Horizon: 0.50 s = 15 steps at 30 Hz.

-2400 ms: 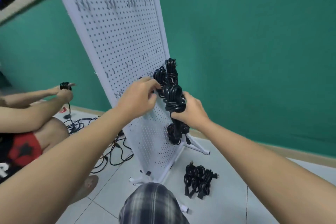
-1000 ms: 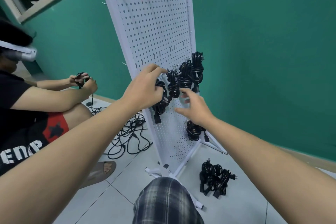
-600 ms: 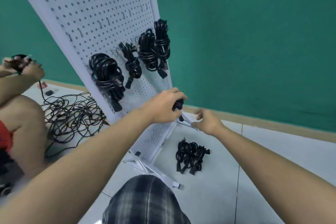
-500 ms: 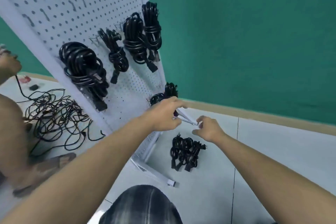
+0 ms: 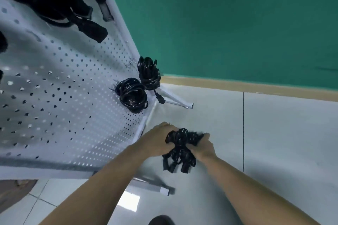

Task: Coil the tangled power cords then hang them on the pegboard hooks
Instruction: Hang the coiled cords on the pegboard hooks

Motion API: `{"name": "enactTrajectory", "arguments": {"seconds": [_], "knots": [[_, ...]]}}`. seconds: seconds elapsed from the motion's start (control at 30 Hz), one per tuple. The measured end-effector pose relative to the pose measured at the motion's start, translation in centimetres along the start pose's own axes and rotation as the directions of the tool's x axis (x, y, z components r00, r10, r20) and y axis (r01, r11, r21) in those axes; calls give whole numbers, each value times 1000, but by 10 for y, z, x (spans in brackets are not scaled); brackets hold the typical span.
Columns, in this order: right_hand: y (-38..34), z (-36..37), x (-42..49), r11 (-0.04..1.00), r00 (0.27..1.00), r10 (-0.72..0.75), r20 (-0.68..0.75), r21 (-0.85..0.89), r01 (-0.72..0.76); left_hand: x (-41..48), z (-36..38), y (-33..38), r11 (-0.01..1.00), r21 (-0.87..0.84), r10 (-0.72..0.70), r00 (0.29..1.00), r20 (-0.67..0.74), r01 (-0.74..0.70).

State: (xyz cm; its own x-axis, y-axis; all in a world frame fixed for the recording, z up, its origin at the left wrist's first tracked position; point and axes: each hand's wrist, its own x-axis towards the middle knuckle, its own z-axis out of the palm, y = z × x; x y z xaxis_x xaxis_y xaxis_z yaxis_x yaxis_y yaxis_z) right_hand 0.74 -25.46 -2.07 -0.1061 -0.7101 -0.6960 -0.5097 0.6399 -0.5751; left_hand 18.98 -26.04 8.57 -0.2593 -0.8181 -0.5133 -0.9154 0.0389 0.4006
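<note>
Gripping the bundle of coiled cords [image 5: 180, 152] between them, the left hand [image 5: 157, 141] and right hand [image 5: 204, 147] are curling round it (plugs toward the wrists); beyond them, two hung coils [image 5: 131, 95] are hanging on the pegboard [image 5: 64, 100].

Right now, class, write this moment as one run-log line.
left hand: grips cord bundle; right hand: grips cord bundle; pegboard: round coil, long coil hung low; stage: bundle not yet hung
</note>
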Motion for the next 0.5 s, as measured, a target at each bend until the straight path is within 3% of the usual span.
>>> {"name": "enactTrajectory", "arguments": {"seconds": [0.33,0.5], "knots": [[3,-10,-3,960,995,99,-28,264,-88,-6,-17,9,1000,-21,-15,1000,9,16],[-22,-57,-40,920,998,-33,59,392,7,-46,-57,44,999,-2,47,995,-86,-48]]}}
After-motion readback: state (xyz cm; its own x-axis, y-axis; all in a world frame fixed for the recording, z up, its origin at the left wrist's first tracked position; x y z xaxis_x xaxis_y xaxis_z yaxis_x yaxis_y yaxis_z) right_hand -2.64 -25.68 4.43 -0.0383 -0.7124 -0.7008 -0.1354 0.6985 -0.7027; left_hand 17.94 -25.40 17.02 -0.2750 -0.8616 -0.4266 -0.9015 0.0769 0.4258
